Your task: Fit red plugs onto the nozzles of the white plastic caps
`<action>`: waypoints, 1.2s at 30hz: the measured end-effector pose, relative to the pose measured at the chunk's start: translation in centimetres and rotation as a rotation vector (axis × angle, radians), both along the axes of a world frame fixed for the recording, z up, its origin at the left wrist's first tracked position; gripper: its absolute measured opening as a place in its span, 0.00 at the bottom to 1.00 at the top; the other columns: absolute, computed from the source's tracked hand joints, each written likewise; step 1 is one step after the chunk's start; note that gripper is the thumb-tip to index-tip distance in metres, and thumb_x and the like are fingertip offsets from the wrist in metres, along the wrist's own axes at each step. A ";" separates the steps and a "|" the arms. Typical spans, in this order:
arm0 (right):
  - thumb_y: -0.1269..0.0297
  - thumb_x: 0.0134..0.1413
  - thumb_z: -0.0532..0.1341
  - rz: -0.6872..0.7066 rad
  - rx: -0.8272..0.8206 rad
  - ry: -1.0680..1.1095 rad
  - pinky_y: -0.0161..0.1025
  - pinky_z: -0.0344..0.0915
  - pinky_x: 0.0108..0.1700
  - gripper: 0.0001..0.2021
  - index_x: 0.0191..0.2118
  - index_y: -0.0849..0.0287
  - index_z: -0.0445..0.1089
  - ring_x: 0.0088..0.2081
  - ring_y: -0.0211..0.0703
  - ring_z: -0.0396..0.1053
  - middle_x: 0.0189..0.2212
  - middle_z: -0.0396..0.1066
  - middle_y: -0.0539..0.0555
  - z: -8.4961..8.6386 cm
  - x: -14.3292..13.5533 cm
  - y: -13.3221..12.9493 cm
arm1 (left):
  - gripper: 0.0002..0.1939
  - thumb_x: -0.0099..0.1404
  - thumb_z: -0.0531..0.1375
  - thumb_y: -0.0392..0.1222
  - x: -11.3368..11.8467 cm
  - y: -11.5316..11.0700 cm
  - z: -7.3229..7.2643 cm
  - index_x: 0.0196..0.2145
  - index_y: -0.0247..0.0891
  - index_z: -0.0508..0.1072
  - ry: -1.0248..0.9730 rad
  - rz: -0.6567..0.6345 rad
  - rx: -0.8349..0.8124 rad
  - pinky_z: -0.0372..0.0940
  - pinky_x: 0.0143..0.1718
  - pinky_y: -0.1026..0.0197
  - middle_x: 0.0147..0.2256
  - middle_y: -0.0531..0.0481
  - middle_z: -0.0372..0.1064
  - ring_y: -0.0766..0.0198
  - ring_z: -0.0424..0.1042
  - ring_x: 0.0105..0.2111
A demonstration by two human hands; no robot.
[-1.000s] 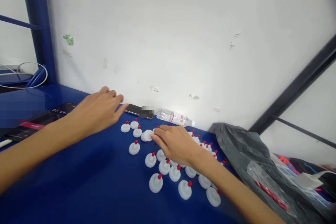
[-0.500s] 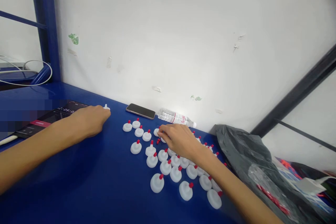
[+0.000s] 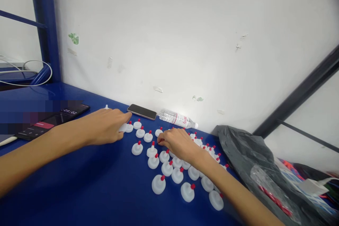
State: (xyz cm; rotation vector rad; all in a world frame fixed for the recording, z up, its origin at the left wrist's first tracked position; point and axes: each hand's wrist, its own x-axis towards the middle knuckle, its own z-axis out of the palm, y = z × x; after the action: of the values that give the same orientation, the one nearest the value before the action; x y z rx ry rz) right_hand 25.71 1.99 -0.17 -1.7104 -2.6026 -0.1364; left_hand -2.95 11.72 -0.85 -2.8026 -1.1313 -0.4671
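Observation:
My left hand (image 3: pixel 109 125) is closed on a white nozzle lid (image 3: pixel 122 128), held low over the blue table; its nozzle is hidden by my fingers. Another white nozzle lid (image 3: pixel 106 107) shows its bare tip behind that hand. My right hand (image 3: pixel 178 143) is closed in a pinch at the table, its fingertips over the spot of a small loose red cap, now covered. Around and under this hand stand several white nozzle lids (image 3: pixel 158 185) with red caps on their tips. One lid (image 3: pixel 152 151) has a longer neck showing below its red cap.
Along the wall lie a dark phone (image 3: pixel 142 111) and a clear plastic bottle (image 3: pixel 177 118) on its side. A second phone (image 3: pixel 53 122) with a lit timer and a white cable is at left. At right are a grey plastic bag (image 3: pixel 235 152) and a clear bag of red pieces (image 3: pixel 275 197).
My left hand has moved right from the lone lid near the wall, bringing a white nozzle lid toward the group. My right fingertips have dropped slightly, onto the loose red cap.

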 end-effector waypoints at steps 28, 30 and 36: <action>0.65 0.74 0.64 0.111 0.036 0.632 0.37 0.70 0.40 0.07 0.53 0.51 0.77 0.27 0.36 0.76 0.37 0.85 0.46 2.2 -1.8 -1.7 | 0.11 0.70 0.59 0.43 3.6 -3.6 0.6 0.49 0.43 0.75 -0.141 -0.202 0.027 0.63 0.36 0.56 0.43 0.47 0.80 0.52 0.79 0.39; 0.66 0.73 0.64 0.110 0.029 0.651 0.37 0.70 0.40 0.07 0.52 0.51 0.77 0.27 0.35 0.75 0.38 0.85 0.46 2.2 -1.9 -1.7 | 0.12 0.70 0.59 0.42 3.6 -3.6 0.5 0.50 0.43 0.76 -0.146 -0.216 0.042 0.63 0.37 0.56 0.44 0.46 0.80 0.52 0.79 0.41; 0.66 0.72 0.65 0.088 -0.034 0.747 0.35 0.70 0.34 0.07 0.51 0.53 0.76 0.24 0.33 0.72 0.37 0.83 0.46 2.6 -2.0 -1.8 | 0.13 0.72 0.57 0.40 3.6 -3.7 0.7 0.51 0.42 0.76 -0.180 -0.246 0.079 0.62 0.32 0.58 0.47 0.45 0.77 0.54 0.77 0.41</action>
State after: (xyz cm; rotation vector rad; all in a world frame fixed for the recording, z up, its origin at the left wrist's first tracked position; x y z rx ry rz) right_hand 23.71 0.20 2.45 -1.2959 -2.1047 0.4601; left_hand 0.62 8.03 -0.18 -2.8888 -0.7742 -0.7805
